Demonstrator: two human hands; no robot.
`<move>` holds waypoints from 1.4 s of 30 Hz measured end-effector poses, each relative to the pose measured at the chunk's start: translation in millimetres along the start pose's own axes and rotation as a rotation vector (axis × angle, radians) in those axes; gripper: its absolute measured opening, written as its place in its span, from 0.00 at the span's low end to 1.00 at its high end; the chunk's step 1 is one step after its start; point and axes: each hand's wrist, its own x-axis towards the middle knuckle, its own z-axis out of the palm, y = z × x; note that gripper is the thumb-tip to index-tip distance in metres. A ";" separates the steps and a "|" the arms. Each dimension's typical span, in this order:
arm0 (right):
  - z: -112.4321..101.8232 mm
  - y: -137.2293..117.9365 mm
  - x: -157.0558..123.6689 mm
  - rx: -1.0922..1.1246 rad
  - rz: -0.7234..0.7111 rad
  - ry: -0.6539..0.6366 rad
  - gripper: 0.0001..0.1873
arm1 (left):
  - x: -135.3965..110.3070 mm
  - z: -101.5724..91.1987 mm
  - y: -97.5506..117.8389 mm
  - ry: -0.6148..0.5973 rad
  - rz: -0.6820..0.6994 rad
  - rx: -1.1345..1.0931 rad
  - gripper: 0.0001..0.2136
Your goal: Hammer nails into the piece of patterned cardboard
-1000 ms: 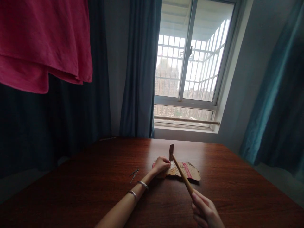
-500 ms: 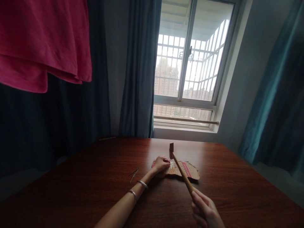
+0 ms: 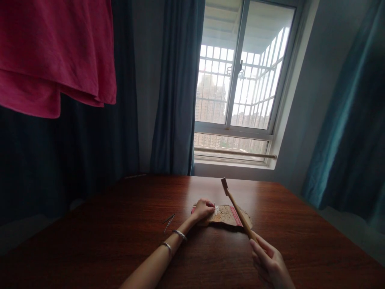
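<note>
The right hand [image 3: 272, 259] gripped a long, tan, wooden-handled hammer [image 3: 240, 213], tipped toward eleven o'clock. The left hand [image 3: 204, 209] pinched tight over flat brown cardboard [image 3: 224, 215], holding what I couldn't tell.

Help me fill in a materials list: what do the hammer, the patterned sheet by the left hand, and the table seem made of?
Hammer: handle probably wood, pale brown and smooth; the dark, angular head might be metal, but its surface is unclear.
Patterned sheet: likely corrugated cardboard, matte tan with ridges along its edge.
Table: glossy reddish-brown with visible grain; wood or laminate, I can't tell.
</note>
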 end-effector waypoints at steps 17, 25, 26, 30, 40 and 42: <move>-111.7 36.3 38.3 -0.890 -0.079 0.524 0.30 | -2.6 -4.2 7.4 -0.001 -0.028 -0.005 0.09; -117.8 39.1 40.4 -1.004 -0.018 0.515 0.30 | -3.6 -6.1 10.0 -0.006 -0.028 0.002 0.09; -117.7 39.6 40.4 -1.010 -0.016 0.512 0.29 | -4.0 -6.5 10.9 -0.008 -0.032 0.007 0.09; -114.5 39.6 40.2 -1.098 -0.011 0.484 0.29 | -4.3 -7.1 12.1 -0.013 -0.024 0.012 0.09; -86.6 23.8 24.3 -1.463 -0.002 0.407 0.21 | -2.0 -2.9 4.8 0.017 0.010 -0.004 0.09; -83.6 24.1 21.8 -1.484 -0.036 0.403 0.19 | -2.8 -3.9 6.7 0.022 0.007 0.008 0.09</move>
